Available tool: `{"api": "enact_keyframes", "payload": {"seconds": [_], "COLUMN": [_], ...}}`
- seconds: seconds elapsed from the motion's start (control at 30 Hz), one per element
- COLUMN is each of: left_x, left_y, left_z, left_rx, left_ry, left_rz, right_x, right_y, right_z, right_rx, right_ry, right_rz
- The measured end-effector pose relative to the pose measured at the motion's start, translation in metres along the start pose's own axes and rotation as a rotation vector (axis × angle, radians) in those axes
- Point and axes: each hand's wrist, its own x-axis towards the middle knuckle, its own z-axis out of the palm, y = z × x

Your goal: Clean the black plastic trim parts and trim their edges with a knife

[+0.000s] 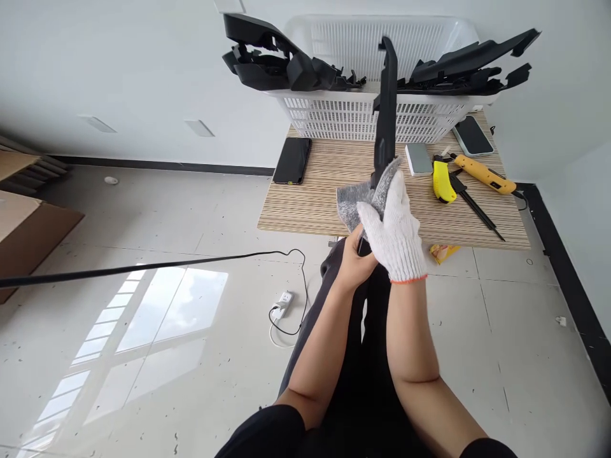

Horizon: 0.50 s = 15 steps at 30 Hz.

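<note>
A long black plastic trim piece (386, 117) points away from me over the table, its far end reaching above the basket's front rim. My bare left hand (354, 262) grips its near end, close to my lap. My right hand (395, 232), in a white knit glove with an orange cuff edge, is closed around the piece farther up, with a grey cloth (351, 200) folded against it. The cloth covers part of the piece, and the right fingertips are partly hidden behind it.
A white plastic basket (344, 117) holding black plastic parts (458, 67) stands on the wooden table (305, 213). Around lie a black phone (292, 160), a grey-white box (419, 159), another phone (472, 135), a yellow-handled tool (484, 173), a yellow cutter (443, 182) and black calipers (477, 207). A power strip (285, 302) lies on the floor.
</note>
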Motion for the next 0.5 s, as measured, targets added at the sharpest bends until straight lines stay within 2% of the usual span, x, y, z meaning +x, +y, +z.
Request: {"api": "enact_keyframes", "payload": {"seconds": [0.07,0.2,0.27,0.33,0.43,0.5], "left_x": [-0.003,-0.003,-0.003,-0.003,-0.004,-0.004], "left_y": [-0.002,-0.002,0.001,0.003,0.003,0.001], "left_z": [0.001,-0.001,0.0,0.005,0.014,0.016], "left_rx": [-0.021,0.006,0.006,-0.011,-0.063,-0.052], "left_ry": [0.011,0.015,0.014,0.013,0.0,0.019], "left_rz": [-0.027,-0.028,-0.035,-0.05,-0.079,-0.085], "right_x": [0.003,-0.011,-0.014,-0.007,0.013,0.018], "right_y": [-0.002,0.001,0.004,0.008,0.016,0.021], "right_z": [-0.005,-0.031,-0.037,-0.03,-0.012,-0.009], "right_rx": [-0.031,-0.086,-0.091,-0.037,0.069,0.084], "right_ry": [-0.002,-0.218,-0.244,-0.153,0.064,0.069], "right_rz": [0.03,-0.012,-0.033,-0.059,-0.059,-0.08]}}
